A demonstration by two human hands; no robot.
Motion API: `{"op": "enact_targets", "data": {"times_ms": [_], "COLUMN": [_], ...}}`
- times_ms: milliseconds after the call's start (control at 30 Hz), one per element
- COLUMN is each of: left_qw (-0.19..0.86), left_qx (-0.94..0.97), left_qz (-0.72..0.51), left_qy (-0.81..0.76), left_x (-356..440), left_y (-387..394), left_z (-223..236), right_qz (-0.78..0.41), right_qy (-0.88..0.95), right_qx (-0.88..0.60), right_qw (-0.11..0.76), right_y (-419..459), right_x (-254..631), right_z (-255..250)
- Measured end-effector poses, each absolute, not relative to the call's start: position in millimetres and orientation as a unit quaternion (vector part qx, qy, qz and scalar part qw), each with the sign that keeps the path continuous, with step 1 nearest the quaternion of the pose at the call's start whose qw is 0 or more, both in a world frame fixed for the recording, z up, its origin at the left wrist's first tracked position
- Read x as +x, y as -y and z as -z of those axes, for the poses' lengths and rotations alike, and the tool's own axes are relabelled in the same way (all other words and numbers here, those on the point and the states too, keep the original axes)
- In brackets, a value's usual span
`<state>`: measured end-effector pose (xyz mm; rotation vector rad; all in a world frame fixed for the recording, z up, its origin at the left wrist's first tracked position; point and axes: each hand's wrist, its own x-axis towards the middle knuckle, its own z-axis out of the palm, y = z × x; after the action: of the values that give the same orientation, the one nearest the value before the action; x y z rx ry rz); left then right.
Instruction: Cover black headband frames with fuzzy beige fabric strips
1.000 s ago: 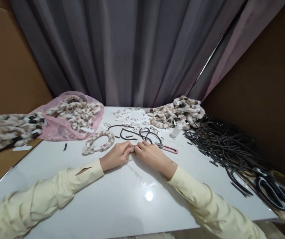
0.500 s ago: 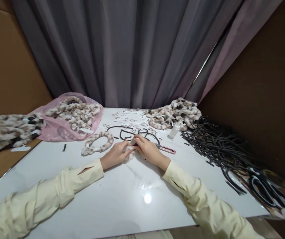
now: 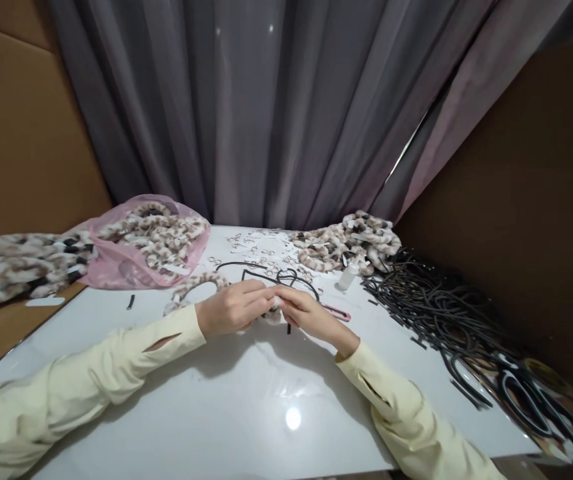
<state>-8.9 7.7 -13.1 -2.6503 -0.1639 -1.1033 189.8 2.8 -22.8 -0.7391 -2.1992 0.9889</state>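
Both hands meet over the middle of the white table [image 3: 226, 413]. My left hand [image 3: 236, 307] is closed, its fingers curled on a small fluffy plush piece [image 3: 270, 316] that is mostly covered. My right hand [image 3: 309, 312] grips the same plush piece from the other side, fingertips touching those of the left. A short black strip [image 3: 289, 329] shows just below the right fingers. Beside the left wrist lies a spotted plush ring [image 3: 182, 288], partly hidden by the hand. Past the right hand a pink utility knife [image 3: 337, 313] rests on the table.
At the left is a pink plastic bag [image 3: 116, 270] with spotted plush rings. More plush rings [image 3: 321, 247] lie at the back right near a small clear bottle [image 3: 348, 277]. Black cords [image 3: 431, 300] are heaped along the right edge. Small metal rings [image 3: 266, 253] are scattered behind my hands.
My hands have risen slightly and turned on the plush piece, the left now reaching further over and covering part of the plush ring. The black strip under the right fingers has come into view.
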Motion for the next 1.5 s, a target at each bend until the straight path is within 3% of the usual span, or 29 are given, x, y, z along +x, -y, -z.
{"op": "enact_targets", "data": {"times_ms": [100, 200, 300, 400, 467, 533, 633, 1000, 1200, 1400, 1500], "left_qw": [0.156, 0.104, -0.087, -0.414, -0.579, -0.653, -0.758, -0.781, -0.743, -0.772, -0.793], "left_qx": [-0.927, -0.951, -0.951, -0.838, -0.745, -0.681, -0.566, -0.522, -0.55, -0.478, -0.462], "left_qz": [0.342, 0.29, 0.288, 0.289, 0.217, 0.176, 0.184, 0.23, 0.248, 0.294, 0.293], "left_qy": [0.004, -0.034, 0.07, 0.206, 0.251, 0.283, 0.266, 0.253, 0.291, 0.298, 0.267], "left_x": [-5, -4, -2, 6, 14, 22, 30, 25, 25, 30, 31], "left_y": [-7, -10, -18, -26, -26, -20, -9, -3, -3, -5, -7], "left_z": [-17, -44, -62, -58, -39, -11, 26, 52, 52, 50, 48], "right_qz": [-0.519, -0.551, -0.372, -0.059, 0.099, 0.175, 0.146, -0.109, -0.023, -0.004, 0.019], "right_qy": [0.759, 0.738, 0.804, 0.871, 0.891, 0.897, 0.902, 0.872, 0.877, 0.923, 0.928], "right_qx": [-0.269, -0.259, -0.3, -0.286, -0.229, -0.185, -0.181, -0.316, -0.314, -0.294, -0.283], "right_qw": [0.288, 0.29, 0.354, 0.395, 0.38, 0.361, 0.363, 0.357, 0.364, 0.25, 0.242], "right_y": [10, 16, 17, 18, 20, 20, 18, 19, 15, 14, 14], "right_x": [193, 195, 199, 205, 210, 214, 218, 216, 220, 220, 219], "right_z": [11, 6, 6, 10, 16, 23, 37, 57, 60, 57, 54]}}
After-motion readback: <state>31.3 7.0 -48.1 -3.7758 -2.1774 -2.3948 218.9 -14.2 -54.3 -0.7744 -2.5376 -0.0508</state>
